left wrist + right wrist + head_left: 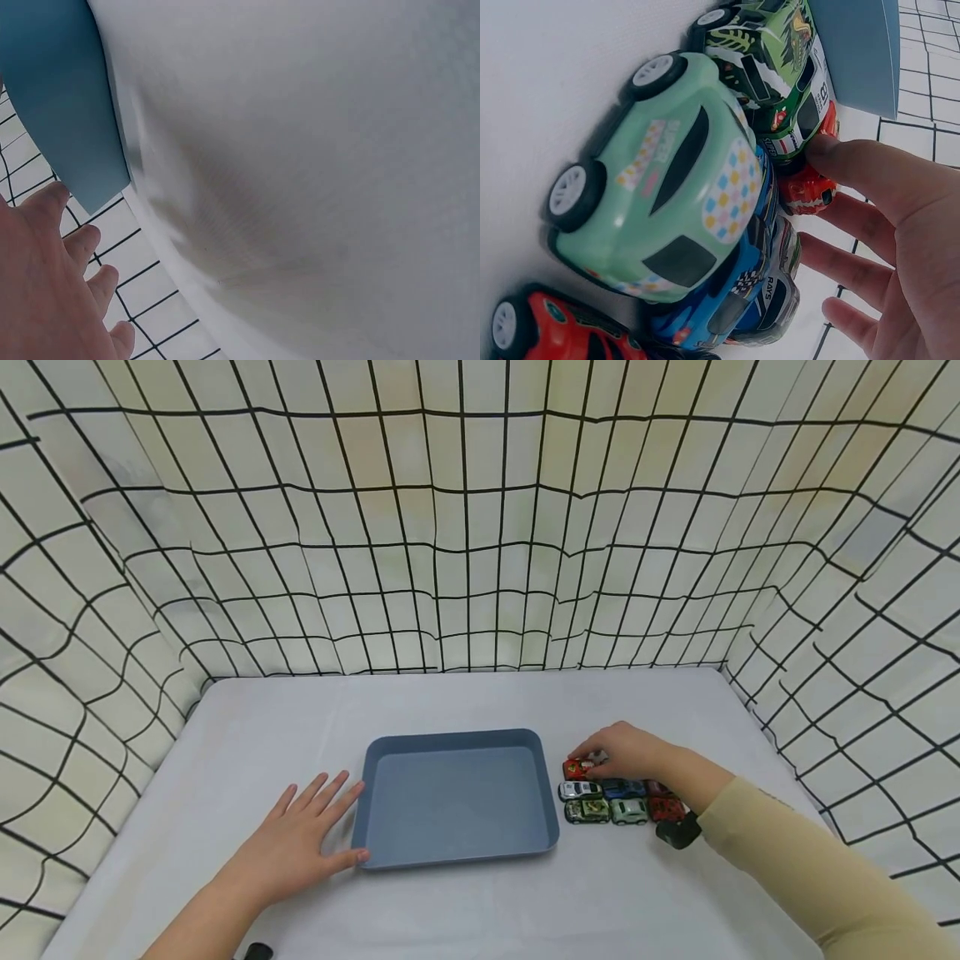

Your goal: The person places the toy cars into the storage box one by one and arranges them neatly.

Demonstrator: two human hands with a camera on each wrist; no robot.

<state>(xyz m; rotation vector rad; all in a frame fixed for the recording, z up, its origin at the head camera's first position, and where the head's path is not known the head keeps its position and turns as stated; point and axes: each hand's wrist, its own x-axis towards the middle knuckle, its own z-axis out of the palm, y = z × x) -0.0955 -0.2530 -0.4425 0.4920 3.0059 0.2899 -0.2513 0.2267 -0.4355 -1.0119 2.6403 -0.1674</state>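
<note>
My right hand [630, 752] is over the back row of toy cars, thumb and forefinger on either side of a red toy car [576, 769]. In the right wrist view, the thumb lies against that red car [808, 191], and the other fingers are spread behind it. A silver car with "RAYS" lettering [775, 296] sits beneath those fingers. My left hand [296, 843] lies with fingers spread at the left side of a blue-grey tray [457, 857], fingertips at its rim. In the left wrist view, part of the tray [67, 97] shows above that hand [45, 285].
Nearer rows hold a white car [580, 791], a blue car [624, 788], a green patterned car [587, 812], a mint car [629, 812] and a red-black car [667, 810]. Black-gridded white cloth walls [480, 568] surround the white table [480, 910]. A black device [678, 831] is by the right wrist.
</note>
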